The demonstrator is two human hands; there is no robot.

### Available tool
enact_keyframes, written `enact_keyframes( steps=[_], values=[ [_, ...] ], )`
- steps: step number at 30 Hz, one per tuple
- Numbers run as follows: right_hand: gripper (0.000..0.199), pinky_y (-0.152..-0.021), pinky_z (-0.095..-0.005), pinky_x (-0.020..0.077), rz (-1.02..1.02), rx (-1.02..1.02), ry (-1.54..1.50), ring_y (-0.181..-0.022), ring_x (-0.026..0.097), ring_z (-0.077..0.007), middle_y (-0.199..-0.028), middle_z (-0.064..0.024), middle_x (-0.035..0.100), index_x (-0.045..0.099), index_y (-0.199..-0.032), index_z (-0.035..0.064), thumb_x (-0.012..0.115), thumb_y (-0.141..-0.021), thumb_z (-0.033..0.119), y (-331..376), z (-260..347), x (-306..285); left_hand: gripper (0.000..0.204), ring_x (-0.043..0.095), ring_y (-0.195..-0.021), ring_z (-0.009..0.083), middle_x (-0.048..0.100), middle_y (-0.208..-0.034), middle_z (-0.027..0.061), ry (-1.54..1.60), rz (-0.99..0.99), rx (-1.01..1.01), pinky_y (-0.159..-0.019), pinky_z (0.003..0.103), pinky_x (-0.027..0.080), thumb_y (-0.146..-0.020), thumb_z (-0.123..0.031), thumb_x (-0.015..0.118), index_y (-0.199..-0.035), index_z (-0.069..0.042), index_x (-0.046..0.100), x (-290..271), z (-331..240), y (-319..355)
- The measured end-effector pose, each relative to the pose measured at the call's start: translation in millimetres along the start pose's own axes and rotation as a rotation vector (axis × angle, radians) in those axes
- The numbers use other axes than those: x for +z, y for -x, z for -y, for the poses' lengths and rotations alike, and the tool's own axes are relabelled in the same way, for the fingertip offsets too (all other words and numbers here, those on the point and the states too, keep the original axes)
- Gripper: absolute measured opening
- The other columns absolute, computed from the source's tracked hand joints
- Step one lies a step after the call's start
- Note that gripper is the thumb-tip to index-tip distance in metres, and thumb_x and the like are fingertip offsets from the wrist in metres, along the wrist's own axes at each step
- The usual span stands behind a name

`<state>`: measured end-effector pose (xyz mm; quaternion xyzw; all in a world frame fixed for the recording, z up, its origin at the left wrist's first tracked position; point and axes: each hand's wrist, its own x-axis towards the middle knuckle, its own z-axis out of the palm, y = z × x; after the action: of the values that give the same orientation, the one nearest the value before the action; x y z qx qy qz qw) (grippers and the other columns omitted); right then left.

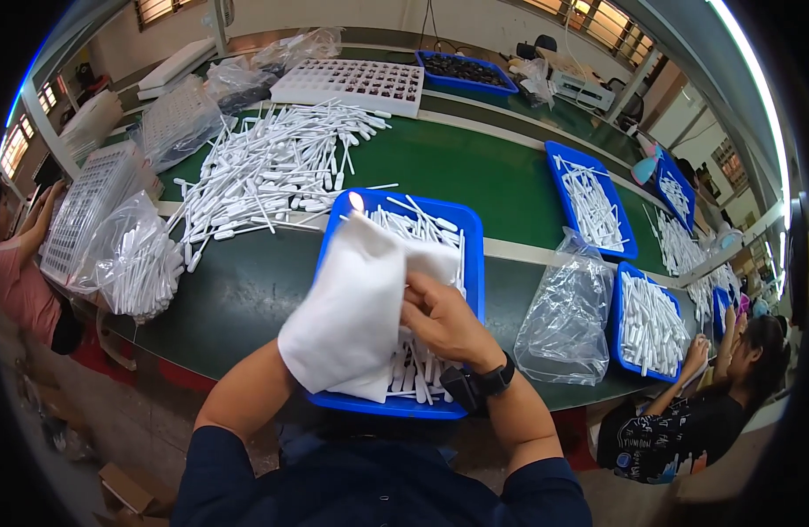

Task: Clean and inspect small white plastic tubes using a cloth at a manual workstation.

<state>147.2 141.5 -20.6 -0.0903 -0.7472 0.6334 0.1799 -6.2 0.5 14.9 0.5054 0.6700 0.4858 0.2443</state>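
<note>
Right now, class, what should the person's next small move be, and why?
Perhaps draw back the white cloth with the right hand, which is at its edge: the cloth hides most or all of the left hand and hangs over wide-ended white sticks in the blue tray.

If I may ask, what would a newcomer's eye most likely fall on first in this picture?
Probably the large white cloth at the centre, draped over the left hand, with the right hand at its edge, above a blue tray of white sticks. Next, perhaps, the big loose heap of white sticks on the green table, upper left of that tray.
</note>
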Motion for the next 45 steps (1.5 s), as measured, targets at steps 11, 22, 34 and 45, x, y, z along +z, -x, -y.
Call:
enact_keyframes(
  steps=[11,22,34,45],
  values=[
    [0.027,-0.070,-0.0203,0.0479,-0.299,0.067,-0.186,-0.077,0.058,-0.0045,-0.087,-0.0010,0.066,0.066,-0.119,0.0003,0.057,-0.105,0.021,-5.9,5.8,-14.4,0.049,0.054,-0.105,0.0434,0.056,-0.106,0.0252,-0.553,0.297,0.744,-0.091,0.044,0.046,-0.065,-0.022,0.074,-0.106,0.001,0.063,-4.4,-38.7,-21.3],
    [0.025,-0.066,-0.0220,0.0429,-0.373,-0.032,-0.269,-0.070,0.055,-0.0069,-0.077,-0.0016,0.062,0.067,-0.107,-0.0003,0.055,-0.106,0.022,-8.2,-6.5,-32.2,0.046,0.053,-0.104,0.0432,0.058,-0.109,0.0200,-0.355,0.167,0.571,-0.096,0.047,0.042,-0.067,-0.021,0.072,-0.108,-0.002,0.063,5.1,-34.2,-22.3],
    [0.025,-0.063,-0.0223,0.0418,-0.409,-0.020,-0.310,-0.067,0.055,-0.0085,-0.075,-0.0036,0.062,0.066,-0.105,-0.0001,0.055,-0.105,0.022,-7.1,-6.3,-25.0,0.047,0.053,-0.102,0.0420,0.057,-0.106,0.0199,-0.330,0.142,0.619,-0.093,0.045,0.043,-0.065,-0.017,0.072,-0.107,-0.001,0.061,4.0,-25.3,-16.6],
    [0.029,-0.055,-0.0283,0.0452,-0.449,0.313,-0.040,-0.058,0.058,-0.0160,-0.066,-0.0071,0.063,0.069,-0.093,-0.0007,0.059,-0.100,0.026,-24.9,-3.7,-55.1,0.049,0.052,-0.101,0.0428,0.053,-0.107,0.0221,-0.086,0.255,0.849,-0.094,0.044,0.044,-0.069,-0.016,0.069,-0.113,0.003,0.057,-27.7,-13.7,-19.6]
  ],
)
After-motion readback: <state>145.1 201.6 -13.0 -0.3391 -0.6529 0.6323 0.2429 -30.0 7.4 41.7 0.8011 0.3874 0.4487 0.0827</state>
